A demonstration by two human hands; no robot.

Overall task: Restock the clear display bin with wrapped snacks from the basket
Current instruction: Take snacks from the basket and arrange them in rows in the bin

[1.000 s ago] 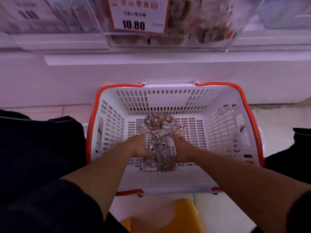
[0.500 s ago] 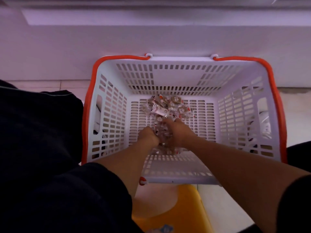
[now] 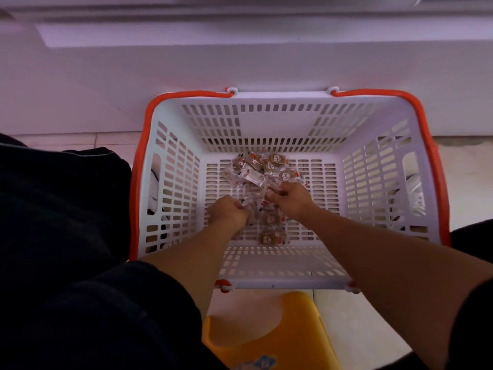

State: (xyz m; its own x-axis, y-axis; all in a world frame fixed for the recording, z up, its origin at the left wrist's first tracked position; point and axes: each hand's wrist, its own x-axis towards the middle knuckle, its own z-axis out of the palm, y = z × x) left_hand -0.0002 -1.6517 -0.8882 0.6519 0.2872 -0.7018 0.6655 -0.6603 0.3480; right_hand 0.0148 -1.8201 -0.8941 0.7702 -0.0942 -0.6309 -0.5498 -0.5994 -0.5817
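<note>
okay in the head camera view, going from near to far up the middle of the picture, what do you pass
Yellow stool → near wall of the basket → left hand and right hand gripping wrapped snacks → far basket wall → white shelf base.

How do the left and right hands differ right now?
The left hand sits nearer the person; the right hand reaches farther into the basket. The left grips wrappers at the pile's near-left side, the right at its middle. Both are curled on wrapped snacks.
</note>
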